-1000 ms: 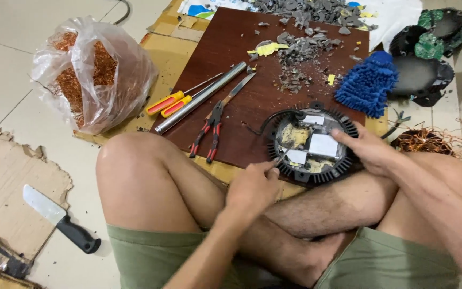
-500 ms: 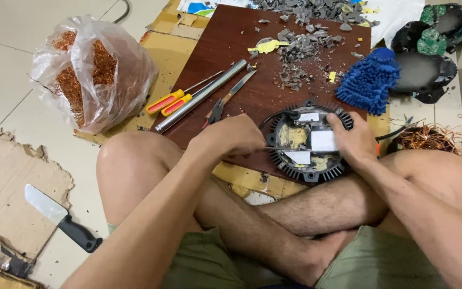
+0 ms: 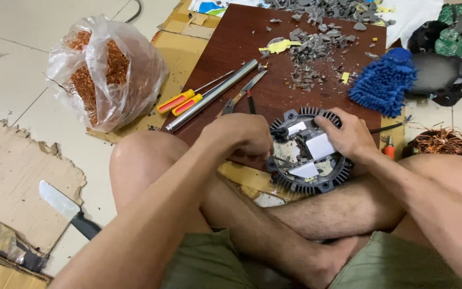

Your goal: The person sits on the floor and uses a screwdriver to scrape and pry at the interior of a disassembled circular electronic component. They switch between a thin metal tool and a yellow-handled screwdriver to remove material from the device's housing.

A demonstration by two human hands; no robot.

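Observation:
A round black finned housing with white blocks inside rests against my crossed legs at the near edge of a brown board. My right hand grips its right rim, thumb lying over the top. My left hand is curled into a fist just left of the housing, closed over the handles of the pliers, whose metal jaws stick out beyond my knuckles. A thin wire runs from under that hand into the housing.
Two yellow-and-red screwdrivers and a metal tube lie left of the pliers. Grey debris and a blue mitt sit farther back. A bag of copper wire stands left; a knife lies on torn cardboard. Black housings lie right.
My left hand left the housing, where it poked with a thin tool, and swung left onto the pliers on the board. My right hand kept its hold on the housing.

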